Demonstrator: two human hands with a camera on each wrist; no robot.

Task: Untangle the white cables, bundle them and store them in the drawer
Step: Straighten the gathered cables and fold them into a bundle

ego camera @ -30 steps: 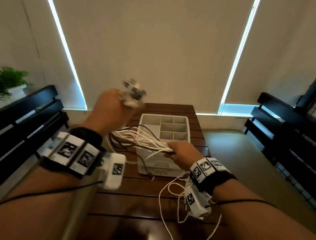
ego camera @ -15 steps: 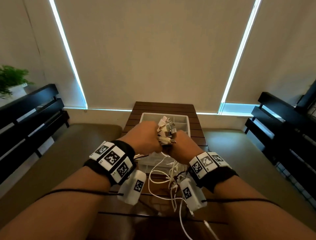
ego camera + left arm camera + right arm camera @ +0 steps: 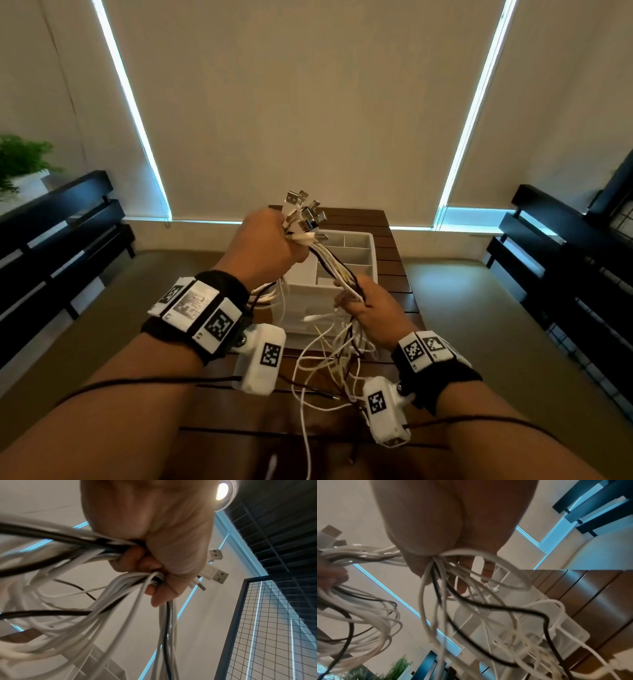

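Observation:
My left hand (image 3: pixel 270 250) is raised above the table and grips a bunch of white cables (image 3: pixel 332 265) with a dark one among them. Their USB plugs (image 3: pixel 305 212) fan out above the fist. In the left wrist view the fingers (image 3: pixel 152 588) curl round the cables (image 3: pixel 106 601). Lower and to the right, my right hand (image 3: pixel 370 305) holds the same bunch a short way down; the loose ends (image 3: pixel 329 363) hang in loops toward the table. The white drawer unit (image 3: pixel 346 253), its top tray split into compartments, stands behind the hands.
The brown slatted table (image 3: pixel 400 274) carries the drawer unit. Black benches (image 3: pixel 61 226) stand left and right (image 3: pixel 561 253). A potted plant (image 3: pixel 20 164) sits at far left. Closed blinds (image 3: pixel 308 102) fill the back wall. A wire-mesh panel (image 3: pixel 267 628) is on the right.
Half a second ago both hands met over the drawer unit with the plugs between them. Now the left hand has lifted the plug end and the right has slid down the bunch.

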